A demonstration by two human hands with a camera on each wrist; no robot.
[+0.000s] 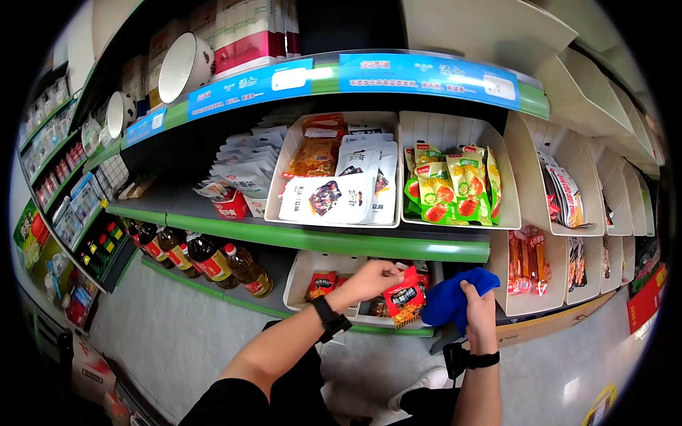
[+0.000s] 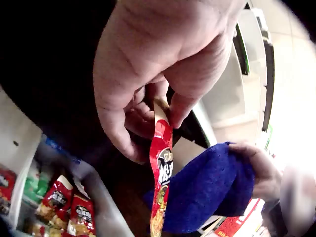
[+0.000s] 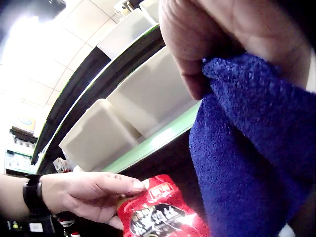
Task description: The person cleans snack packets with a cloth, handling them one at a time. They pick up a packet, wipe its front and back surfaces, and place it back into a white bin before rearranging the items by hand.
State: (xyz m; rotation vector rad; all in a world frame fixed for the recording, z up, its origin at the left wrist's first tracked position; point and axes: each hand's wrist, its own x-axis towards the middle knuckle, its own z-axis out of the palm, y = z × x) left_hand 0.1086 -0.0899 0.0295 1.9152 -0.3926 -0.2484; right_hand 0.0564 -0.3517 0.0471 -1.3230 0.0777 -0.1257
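My left hand (image 1: pixel 369 279) pinches a red snack packet (image 1: pixel 405 298) by its top edge, in front of the lower white bin (image 1: pixel 302 273). In the left wrist view the packet (image 2: pixel 162 170) hangs edge-on from thumb and fingers. A bunched blue cloth (image 1: pixel 455 298) is gripped by my right hand (image 1: pixel 481 312), close to the right of the packet. Its fuzzy towel-like weave shows in the right wrist view, where the cloth (image 3: pixel 247 143) drapes down from the fingers. More red packets (image 2: pixel 81 215) lie in the lower bin.
Above, a green-edged shelf (image 1: pixel 320 238) carries bins of white packets (image 1: pixel 330 195) and green-yellow packets (image 1: pixel 447 184). Oil bottles (image 1: pixel 249 270) stand low on the left. Stacked bins (image 1: pixel 526 273) with sausage-like packs are at the right. A white shoe (image 1: pixel 423 387) is on the floor below.
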